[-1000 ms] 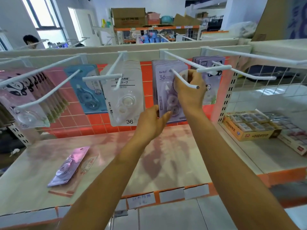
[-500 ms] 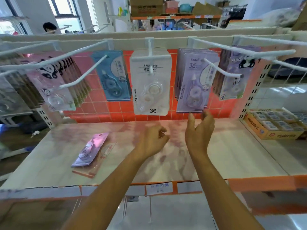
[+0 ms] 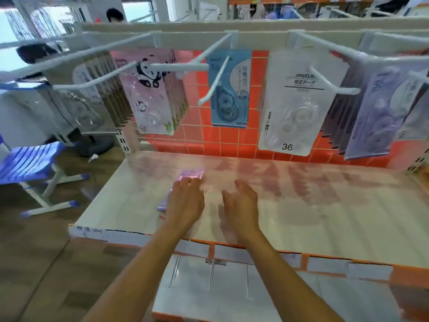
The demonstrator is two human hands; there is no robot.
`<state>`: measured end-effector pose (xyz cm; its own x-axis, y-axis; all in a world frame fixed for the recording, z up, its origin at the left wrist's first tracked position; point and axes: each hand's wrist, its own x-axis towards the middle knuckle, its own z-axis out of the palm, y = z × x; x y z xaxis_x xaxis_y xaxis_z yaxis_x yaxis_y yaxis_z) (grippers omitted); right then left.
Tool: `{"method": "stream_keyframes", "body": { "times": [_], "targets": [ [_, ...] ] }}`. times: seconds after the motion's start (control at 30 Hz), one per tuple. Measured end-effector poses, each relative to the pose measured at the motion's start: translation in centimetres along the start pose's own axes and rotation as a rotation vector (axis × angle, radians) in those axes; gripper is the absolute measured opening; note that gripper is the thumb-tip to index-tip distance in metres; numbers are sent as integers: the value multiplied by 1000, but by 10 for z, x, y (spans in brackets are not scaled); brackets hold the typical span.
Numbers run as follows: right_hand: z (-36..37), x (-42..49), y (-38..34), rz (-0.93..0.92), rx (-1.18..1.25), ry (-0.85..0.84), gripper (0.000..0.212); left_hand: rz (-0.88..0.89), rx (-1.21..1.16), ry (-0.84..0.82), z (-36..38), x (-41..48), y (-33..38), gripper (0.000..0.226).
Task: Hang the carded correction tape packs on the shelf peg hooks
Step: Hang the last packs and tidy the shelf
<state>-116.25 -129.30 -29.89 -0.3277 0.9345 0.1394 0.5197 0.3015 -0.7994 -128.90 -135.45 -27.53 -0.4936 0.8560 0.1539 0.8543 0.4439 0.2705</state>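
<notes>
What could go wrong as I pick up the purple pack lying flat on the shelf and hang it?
1. The purple pack lies flat under the left hand; the fingers may slide it along the smooth shelf instead of lifting it.
2. A long peg hook juts forward above; a rising hand or card could catch its tip.

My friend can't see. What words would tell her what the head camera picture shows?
A person's left hand partly covers a purple pack lying on the shelf, right hand open beside it. Above, other tape packs hang on white peg hooks.
</notes>
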Motion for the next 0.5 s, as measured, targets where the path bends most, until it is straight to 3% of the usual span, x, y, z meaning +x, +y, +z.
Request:
{"method": "stream_keyframes", "body": {
  "times": [0.1, 0.3, 0.5],
  "targets": [
    [25, -4, -21, -31, -34, -101, 46, -72, 50, -41, -3, -2, -27, 35],
    [54, -7, -47, 24, 63, -199, 28, -199, 2, -180, -5, -2, -54, 48],
    [69, -9, -52, 43, 50, -216, 27, -198, -31, -133, -6, -5, -56, 57]
  ]
}}
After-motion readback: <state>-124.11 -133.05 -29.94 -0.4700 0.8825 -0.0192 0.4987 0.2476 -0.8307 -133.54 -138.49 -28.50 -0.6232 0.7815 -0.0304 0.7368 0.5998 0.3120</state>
